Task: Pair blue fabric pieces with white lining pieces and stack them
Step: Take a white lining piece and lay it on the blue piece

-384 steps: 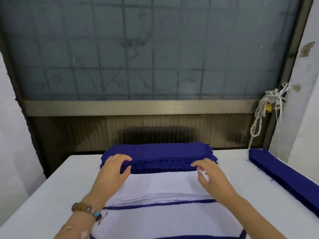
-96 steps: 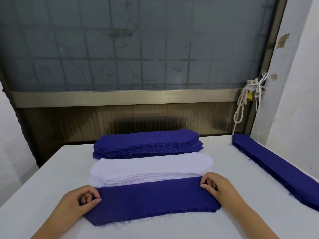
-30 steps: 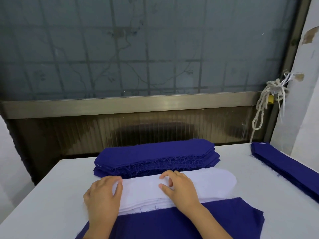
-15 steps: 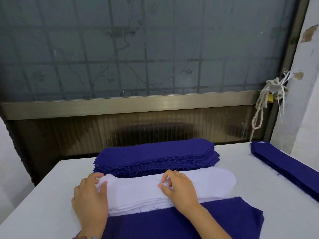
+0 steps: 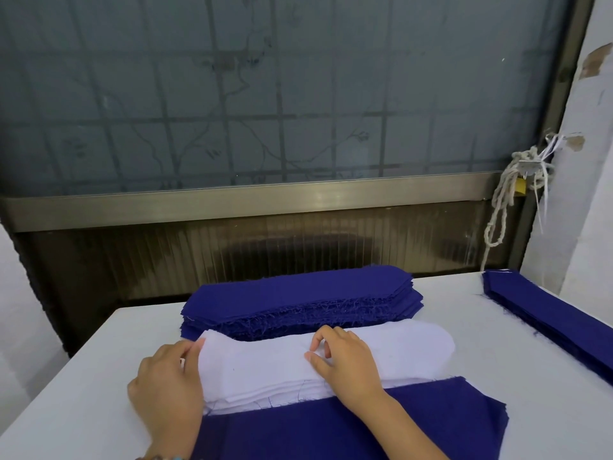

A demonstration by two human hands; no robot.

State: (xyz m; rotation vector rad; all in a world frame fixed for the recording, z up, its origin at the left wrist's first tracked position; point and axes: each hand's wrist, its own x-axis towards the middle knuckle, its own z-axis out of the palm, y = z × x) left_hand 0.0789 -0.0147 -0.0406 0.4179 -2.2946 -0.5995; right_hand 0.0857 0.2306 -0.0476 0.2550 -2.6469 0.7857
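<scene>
A frosted glass pane with a faint grid and branch pattern is filling the upper half of the view, sitting above a brushed metal rail and a dark ribbed panel. A white table is stretching below it, with a pale wall standing at the right. A thick stack of blue fabric pieces is lying at the table's far edge. A second blue stack is running along the right side, well apart from the first. A single blue piece is lying nearest the person. The white lining pieces are sitting between it and the far stack, touching both.

The left hand is pinching the raised left end of the top lining layer with curled fingers. The right hand is resting mid-stack, fingers bent and close together; whether they are pinching or only pressing cannot be told. A knotted rope is hanging by the window frame.

The bottom edge is cutting off both forearms, a bracelet and the near blue piece. The right edge is cutting off the side stack.
</scene>
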